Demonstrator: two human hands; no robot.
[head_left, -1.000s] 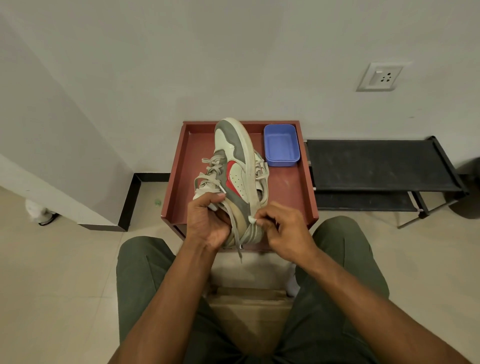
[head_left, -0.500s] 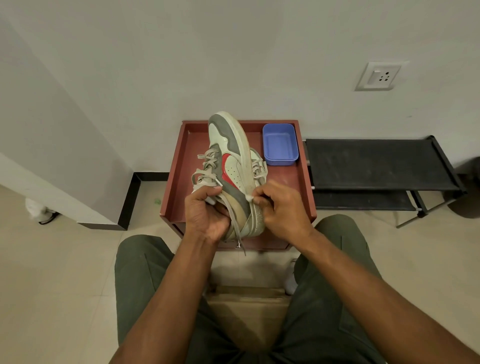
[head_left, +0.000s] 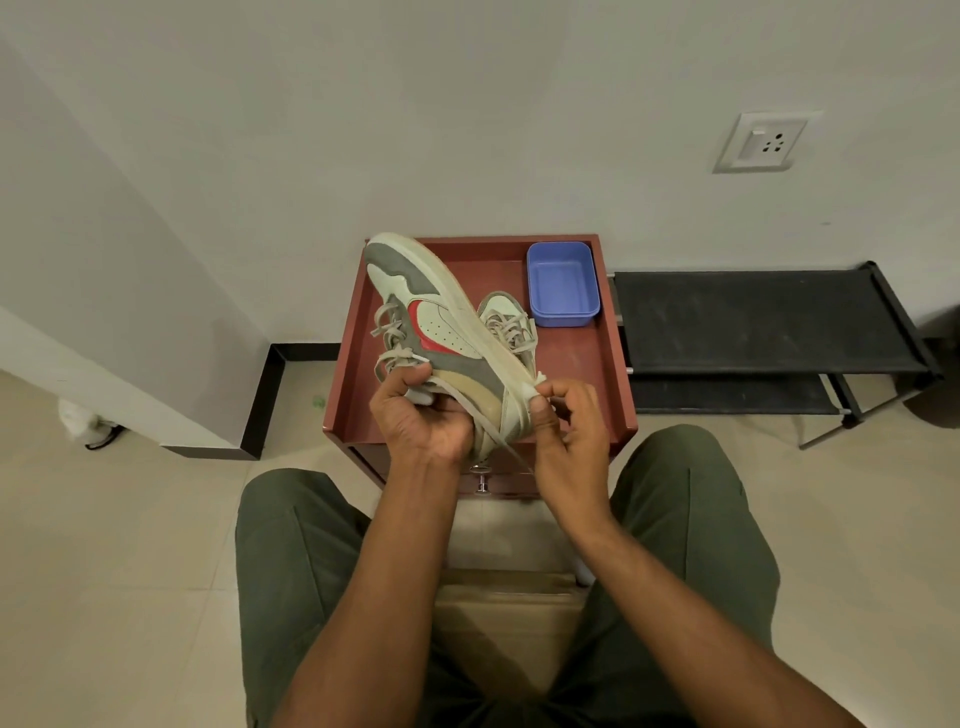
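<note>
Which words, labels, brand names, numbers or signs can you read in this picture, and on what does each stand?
No text can be read anywhere.
On the sneaker, gripped by the left hand: a red curved mark on its side, no letters.
On the small white wad pinched by the right hand: nothing.
On the wall socket: no legible marking.
On the blue tub: nothing.

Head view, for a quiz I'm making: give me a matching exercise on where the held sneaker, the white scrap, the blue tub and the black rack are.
1 sneaker
2 scrap
3 tub
4 rack

a on the floor, right of the table
b gripped by the left hand
c pinched by the right hand
d back right on the table

Pairs: 1-b, 2-c, 3-d, 4-a
</note>
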